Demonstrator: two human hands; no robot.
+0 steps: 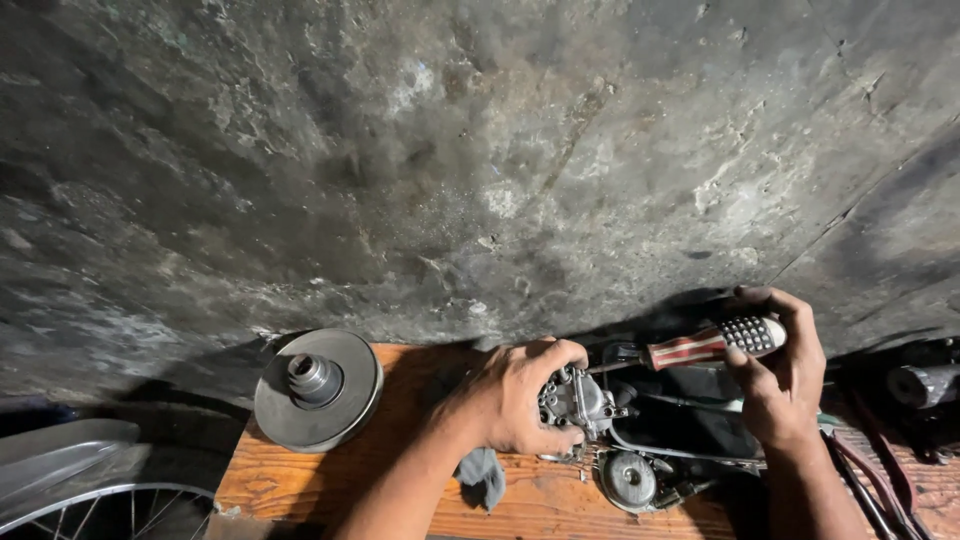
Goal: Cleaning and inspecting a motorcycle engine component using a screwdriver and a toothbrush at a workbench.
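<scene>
One small metal carburettor-like casting [578,402], grey and knobbly, held just above wooden board [300,470], right of its centre. Clenched round its left flank: left hand [520,400], fingers curled, thumb over top, casting steadied. Screwdriver [700,347] with red-and-white striped handle and black studded cap laid nearly level, blade tip meeting casting's upper right side. Wrapped round handle's butt end: right hand [780,385], grip closed, well right of casting.

Step judged: working a screw on casting's body, driver seated or nearly so. Next move likely needing firm inward pressure along shaft, a twist from right wrist, left hand bracing against slip; exact screw head too small to make out.

Just below casting: round metal cover [630,478] and dark tray [690,430] of bits. Grey rag [483,475] on board under left wrist. Far left on board edge: pulley disc [318,387] with raised hub. Spoked wheel [110,505] at lower left. Rough concrete wall [480,150] behind everything.
</scene>
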